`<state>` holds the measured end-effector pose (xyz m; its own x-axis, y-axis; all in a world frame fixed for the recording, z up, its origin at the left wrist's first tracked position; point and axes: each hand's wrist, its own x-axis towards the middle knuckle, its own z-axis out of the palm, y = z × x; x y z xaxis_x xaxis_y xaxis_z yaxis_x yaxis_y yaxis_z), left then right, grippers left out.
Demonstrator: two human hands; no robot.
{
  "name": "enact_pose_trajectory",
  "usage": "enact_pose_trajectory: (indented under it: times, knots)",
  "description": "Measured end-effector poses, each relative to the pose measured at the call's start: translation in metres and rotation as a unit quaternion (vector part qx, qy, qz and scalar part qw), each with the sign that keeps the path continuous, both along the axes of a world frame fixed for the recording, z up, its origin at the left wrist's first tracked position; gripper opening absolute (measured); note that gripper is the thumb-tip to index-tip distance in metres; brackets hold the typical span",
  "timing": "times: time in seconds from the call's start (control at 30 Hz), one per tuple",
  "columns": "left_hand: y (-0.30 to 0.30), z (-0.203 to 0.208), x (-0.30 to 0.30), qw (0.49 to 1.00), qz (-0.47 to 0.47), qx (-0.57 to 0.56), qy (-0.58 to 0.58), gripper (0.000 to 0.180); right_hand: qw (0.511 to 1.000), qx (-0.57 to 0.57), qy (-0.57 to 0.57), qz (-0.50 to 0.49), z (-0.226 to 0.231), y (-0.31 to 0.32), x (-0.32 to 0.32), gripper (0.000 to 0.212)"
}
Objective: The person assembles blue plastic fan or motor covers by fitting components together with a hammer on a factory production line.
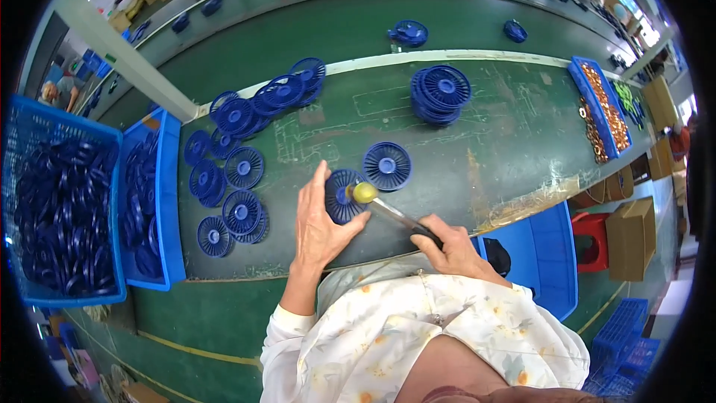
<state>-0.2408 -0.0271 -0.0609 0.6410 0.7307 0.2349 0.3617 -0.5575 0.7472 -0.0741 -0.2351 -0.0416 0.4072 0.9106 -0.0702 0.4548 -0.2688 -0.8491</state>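
Observation:
My right hand (455, 251) is closed round the dark handle of a hammer (399, 218) with a metal shaft and a rounded yellow head. That head sits over a blue round slotted grille (341, 213) lying on the green worktable (440, 179), hiding part of its hub. My left hand (317, 216) grips the grille's rim, fingers along its left side and thumb at its lower right edge. A second blue grille (387, 166) lies flat just to the right. Farther back stands a stack of grilles (441, 93).
Loose and overlapping grilles (242, 167) cover the table's left part. Blue crates (67, 295) of blue parts stand at far left. A blue tray (613, 151) of copper-coloured rings sits at the right end. Beyond runs a green conveyor (313, 26); a blue bin (556, 254) stands below right.

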Motion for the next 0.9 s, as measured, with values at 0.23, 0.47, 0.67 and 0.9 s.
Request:
enact_pose_trajectory:
  times: [0.23,0.47,0.67,0.9]
  knots:
    - [0.006,0.004,0.079,0.985,-0.132,0.095,0.054,0.1,0.972,0.137,-0.032,-0.188,-0.01,-0.02,0.024,0.015]
    - [0.01,-0.007,0.098,0.978,-0.145,0.114,0.102,0.089,0.953,0.128,0.019,-0.274,-0.026,-0.049,0.041,0.018]
    - [0.023,0.045,0.146,0.976,-0.113,0.149,-0.114,0.073,0.952,0.049,-0.005,-0.302,-0.008,-0.044,0.086,0.026]
    - [0.044,0.054,0.224,0.968,-0.179,0.174,-0.041,0.089,0.955,-0.015,0.007,-0.298,-0.015,-0.036,0.104,0.033]
